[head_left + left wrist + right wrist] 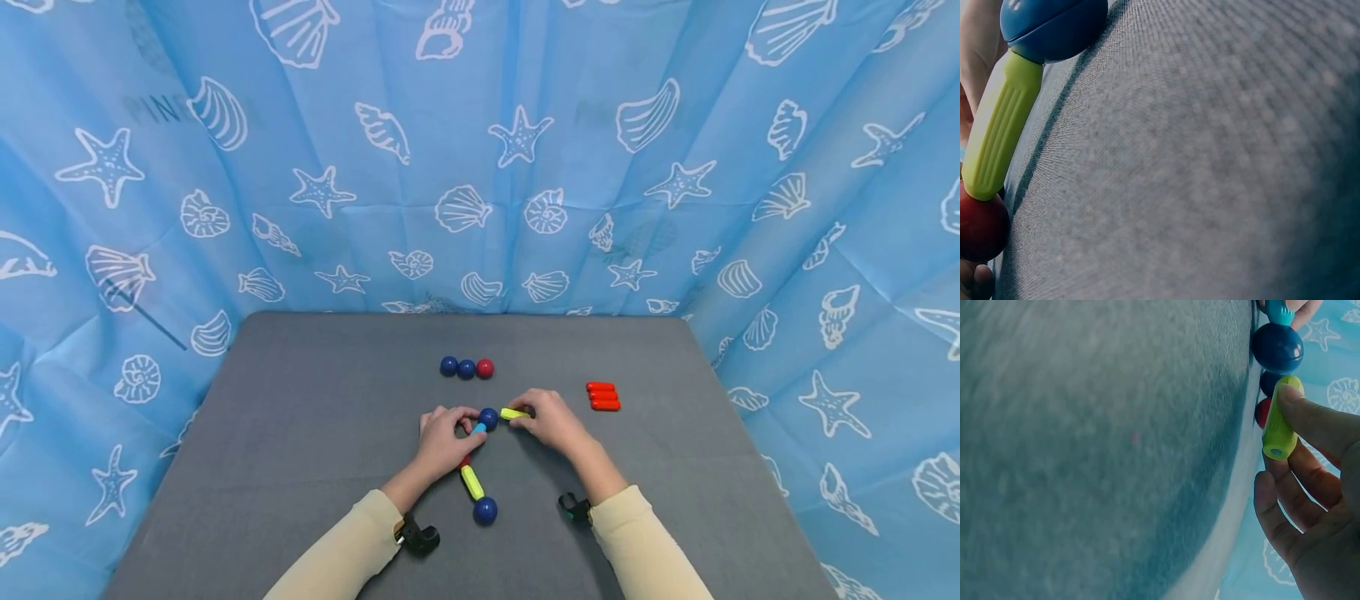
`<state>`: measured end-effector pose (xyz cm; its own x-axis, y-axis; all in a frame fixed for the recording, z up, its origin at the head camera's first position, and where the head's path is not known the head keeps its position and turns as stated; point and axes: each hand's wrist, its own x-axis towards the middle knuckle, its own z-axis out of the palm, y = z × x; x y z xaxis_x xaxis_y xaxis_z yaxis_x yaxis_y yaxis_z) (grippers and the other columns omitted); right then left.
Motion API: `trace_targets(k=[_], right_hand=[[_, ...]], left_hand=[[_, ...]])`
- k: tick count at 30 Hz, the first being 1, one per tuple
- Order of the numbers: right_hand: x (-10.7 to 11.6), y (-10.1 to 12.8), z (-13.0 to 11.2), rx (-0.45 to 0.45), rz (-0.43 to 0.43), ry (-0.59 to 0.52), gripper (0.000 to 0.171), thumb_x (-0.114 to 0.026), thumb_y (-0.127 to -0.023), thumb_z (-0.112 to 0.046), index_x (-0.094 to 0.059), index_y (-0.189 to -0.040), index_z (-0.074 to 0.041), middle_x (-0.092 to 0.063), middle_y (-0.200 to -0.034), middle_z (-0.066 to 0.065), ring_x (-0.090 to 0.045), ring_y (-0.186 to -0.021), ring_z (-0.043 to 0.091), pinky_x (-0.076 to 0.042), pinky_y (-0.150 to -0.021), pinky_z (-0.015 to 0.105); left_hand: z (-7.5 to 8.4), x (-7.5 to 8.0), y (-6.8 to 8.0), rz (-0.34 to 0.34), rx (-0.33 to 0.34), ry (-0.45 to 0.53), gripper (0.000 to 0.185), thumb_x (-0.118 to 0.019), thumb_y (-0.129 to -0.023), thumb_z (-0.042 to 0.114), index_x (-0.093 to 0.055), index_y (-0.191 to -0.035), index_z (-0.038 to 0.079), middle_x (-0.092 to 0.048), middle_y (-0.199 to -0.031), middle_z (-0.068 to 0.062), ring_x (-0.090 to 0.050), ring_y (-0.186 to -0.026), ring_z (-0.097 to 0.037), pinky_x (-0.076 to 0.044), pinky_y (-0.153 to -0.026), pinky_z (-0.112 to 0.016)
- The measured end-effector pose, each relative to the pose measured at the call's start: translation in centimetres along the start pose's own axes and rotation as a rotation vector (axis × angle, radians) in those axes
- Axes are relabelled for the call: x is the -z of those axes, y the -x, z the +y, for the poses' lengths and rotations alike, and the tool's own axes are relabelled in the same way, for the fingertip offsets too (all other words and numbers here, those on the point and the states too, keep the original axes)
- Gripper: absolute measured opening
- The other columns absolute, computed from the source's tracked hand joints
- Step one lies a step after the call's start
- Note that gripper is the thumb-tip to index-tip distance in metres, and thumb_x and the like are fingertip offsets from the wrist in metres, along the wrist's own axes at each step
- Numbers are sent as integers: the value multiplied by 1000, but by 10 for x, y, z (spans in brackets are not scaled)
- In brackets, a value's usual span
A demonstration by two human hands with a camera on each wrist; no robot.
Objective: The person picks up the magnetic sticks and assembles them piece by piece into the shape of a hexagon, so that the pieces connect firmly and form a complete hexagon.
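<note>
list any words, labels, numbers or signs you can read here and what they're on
"PIN...": faint dark letters showing through the blue curtain at upper left; the rest is too faint to read.
No readable text on the balls, sticks or grey table.

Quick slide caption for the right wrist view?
Right hand pinches a yellow-green rod against a dark blue ball on grey felt.

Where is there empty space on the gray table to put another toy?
The gray table is bare all along its left side, beside the left hand. There is also room at the far right, past the orange sticks. The middle is crowded: both hands, the right hand, the three balls and the green stick.
</note>
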<state>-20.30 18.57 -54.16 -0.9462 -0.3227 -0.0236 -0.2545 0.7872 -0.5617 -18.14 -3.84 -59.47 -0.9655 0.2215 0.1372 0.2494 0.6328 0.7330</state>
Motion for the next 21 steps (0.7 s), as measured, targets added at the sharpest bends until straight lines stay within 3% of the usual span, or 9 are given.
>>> trace_targets(k=[12,17,21], right_hand=[[-7,-4,-4,102,-14,25,14,-80,-86,-12,-78,-100,-11,-73,-95,1,-63,-84,14,-54,-84,40],[-6,-7,-2,166,-27,1,16,-80,-86,-11,-78,-101,-11,-74,-98,1,-66,-88,16,-55,-87,41],[-10,-11,-1,203,-48,-4,16,-79,-87,-12,-78,-103,-13,-75,-100,1,-68,-93,17,-55,-89,41]], left_hand=[[4,2,4,10,9,15,31,-77,-85,31,-68,-111,15,-57,-78,9,-44,-82,-11,-29,-88,-43],[6,6,-1,-24,30,39,39,-75,-88,34,-65,-120,14,-61,-97,3,-50,-84,-14,-28,-87,-43],[6,7,-6,-30,11,29,40,-75,-89,35,-68,-124,17,-66,-117,-1,-58,-101,-20,-34,-89,-43]])
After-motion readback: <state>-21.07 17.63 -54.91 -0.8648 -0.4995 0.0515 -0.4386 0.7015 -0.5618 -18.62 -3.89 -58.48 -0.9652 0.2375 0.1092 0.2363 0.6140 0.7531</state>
